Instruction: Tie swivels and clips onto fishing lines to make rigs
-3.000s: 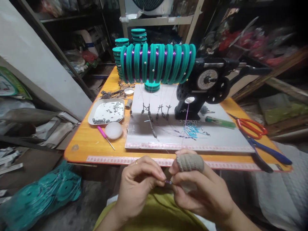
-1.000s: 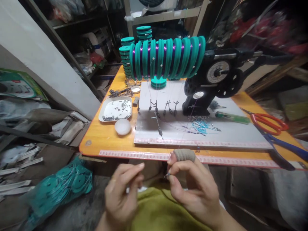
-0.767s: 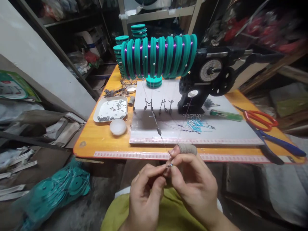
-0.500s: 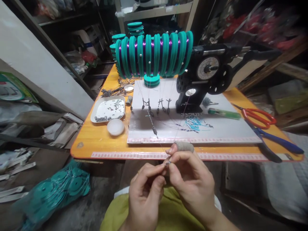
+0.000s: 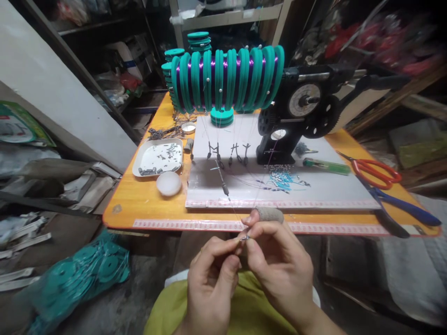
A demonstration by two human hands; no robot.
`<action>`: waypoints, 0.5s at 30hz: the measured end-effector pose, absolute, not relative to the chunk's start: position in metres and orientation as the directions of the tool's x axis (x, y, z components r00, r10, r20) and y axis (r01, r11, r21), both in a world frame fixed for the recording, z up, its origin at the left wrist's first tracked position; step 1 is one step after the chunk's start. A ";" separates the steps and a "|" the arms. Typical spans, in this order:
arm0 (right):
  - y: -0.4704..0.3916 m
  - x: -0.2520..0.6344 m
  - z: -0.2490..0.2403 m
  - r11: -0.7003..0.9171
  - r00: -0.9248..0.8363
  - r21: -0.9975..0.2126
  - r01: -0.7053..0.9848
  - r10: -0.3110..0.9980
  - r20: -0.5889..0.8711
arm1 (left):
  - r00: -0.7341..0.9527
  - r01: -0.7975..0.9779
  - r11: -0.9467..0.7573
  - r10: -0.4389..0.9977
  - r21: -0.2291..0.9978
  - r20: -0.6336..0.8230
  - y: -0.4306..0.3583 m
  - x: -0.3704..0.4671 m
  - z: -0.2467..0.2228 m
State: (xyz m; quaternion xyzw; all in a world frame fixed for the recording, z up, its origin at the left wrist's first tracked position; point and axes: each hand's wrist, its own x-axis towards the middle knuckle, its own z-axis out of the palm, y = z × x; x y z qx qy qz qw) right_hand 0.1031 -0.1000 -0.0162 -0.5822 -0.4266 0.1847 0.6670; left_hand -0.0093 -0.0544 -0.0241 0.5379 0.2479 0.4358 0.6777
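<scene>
My left hand (image 5: 211, 284) and my right hand (image 5: 279, 270) meet just below the front edge of the orange table (image 5: 146, 200). Together their fingertips pinch a tiny metal swivel (image 5: 245, 238) tied to a thin fishing line. The line runs up over a white board (image 5: 314, 190) toward a row of teal spools (image 5: 226, 79) wound with purple line. A beige cloth guard (image 5: 270, 214) covers my right index finger. A small dark sinker (image 5: 225, 189) hangs on the line above the board.
A black winding machine (image 5: 300, 116) stands behind the board. A tray of small metal parts (image 5: 159, 158) and a white round lid (image 5: 169, 183) lie at the left. A green lighter (image 5: 326, 166), red scissors (image 5: 373, 170) and blue pliers (image 5: 401, 209) lie at the right. Teal discs (image 5: 84, 279) litter the floor.
One second ago my left hand was apart from the right; it has moved in, and both now pinch the swivel together. The view has shifted slightly.
</scene>
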 end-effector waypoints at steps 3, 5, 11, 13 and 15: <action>-0.101 0.103 -0.016 0.246 0.564 -0.927 0.282 0.739 0.368 | 0.501 -0.337 0.057 0.856 0.940 0.128 -0.055 -0.009 -0.024; -0.101 0.103 -0.017 0.246 0.562 -0.921 0.302 0.735 0.381 | 0.499 -0.335 0.052 0.857 0.941 0.131 -0.055 -0.010 -0.025; -0.101 0.104 -0.017 0.244 0.559 -0.931 0.270 0.748 0.358 | 0.499 -0.310 0.020 0.854 0.950 0.145 -0.055 -0.013 -0.027; -0.100 0.104 -0.016 0.238 0.564 -0.932 0.274 0.745 0.356 | 0.500 -0.305 0.010 0.853 0.952 0.151 -0.055 -0.013 -0.028; -0.100 0.104 -0.013 0.234 0.570 -0.932 0.277 0.741 0.355 | 0.496 -0.305 0.016 0.856 0.952 0.144 -0.056 -0.013 -0.028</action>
